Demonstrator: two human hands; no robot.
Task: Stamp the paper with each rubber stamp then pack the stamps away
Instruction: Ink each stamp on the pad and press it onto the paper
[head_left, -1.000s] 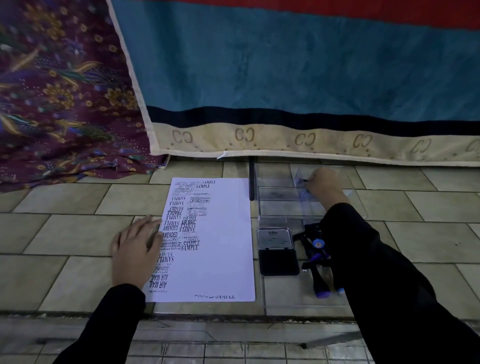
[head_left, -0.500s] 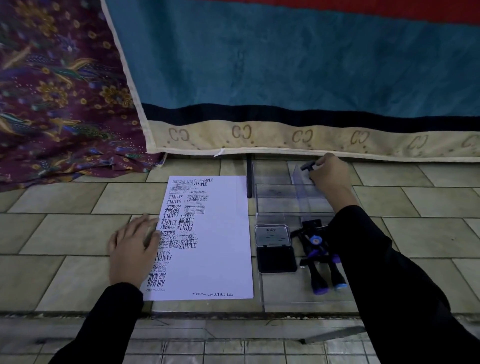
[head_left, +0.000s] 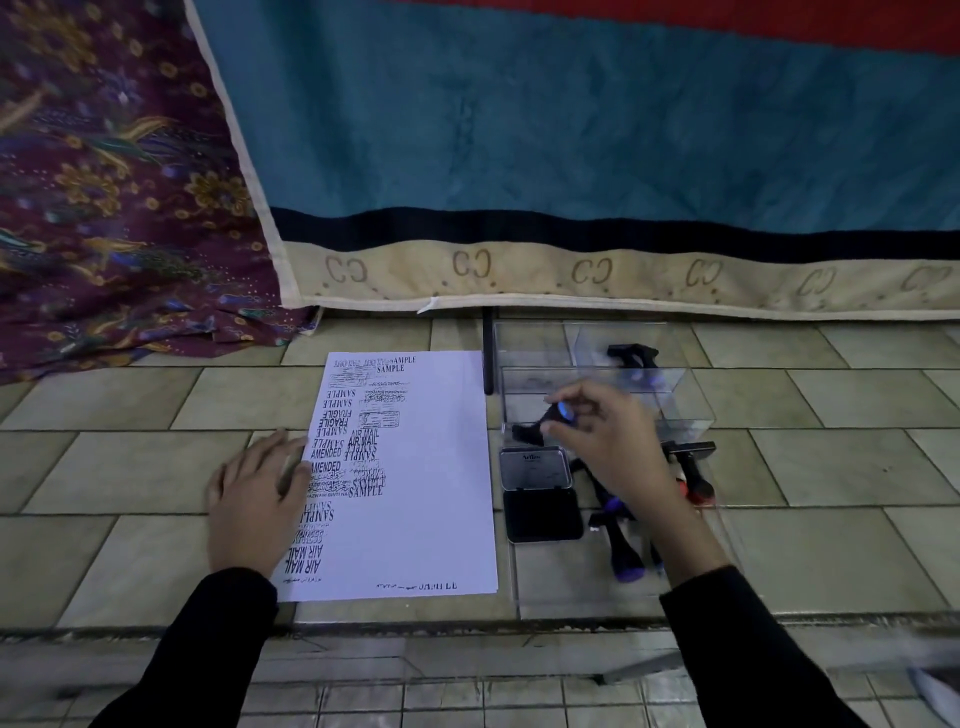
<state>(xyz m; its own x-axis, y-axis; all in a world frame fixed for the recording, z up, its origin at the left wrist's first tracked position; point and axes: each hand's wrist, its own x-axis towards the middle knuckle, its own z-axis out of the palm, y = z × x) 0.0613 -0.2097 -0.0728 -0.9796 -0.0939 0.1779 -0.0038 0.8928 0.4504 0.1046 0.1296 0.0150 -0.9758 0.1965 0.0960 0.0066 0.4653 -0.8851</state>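
A white paper (head_left: 426, 467) covered with black stamp prints lies on the tiled floor. My left hand (head_left: 257, 499) rests flat on its left edge. My right hand (head_left: 608, 441) pinches a black rubber stamp with a blue-capped handle (head_left: 548, 418), held just above the open ink pad (head_left: 540, 493). One black stamp (head_left: 631, 356) lies inside the clear plastic box (head_left: 691, 402) behind. Several more stamps (head_left: 623, 551) lie on the clear lid under my right wrist, one with a red cap (head_left: 693, 475).
A blue, black and beige cloth (head_left: 571, 156) hangs behind the box, touching the floor. A maroon floral fabric (head_left: 104, 208) lies at the back left. A step edge (head_left: 467, 623) runs across just in front of the paper.
My right hand left a stamp in the clear box, drew back toward me and now holds a blue-capped stamp above the ink pad. My left hand stayed on the paper.
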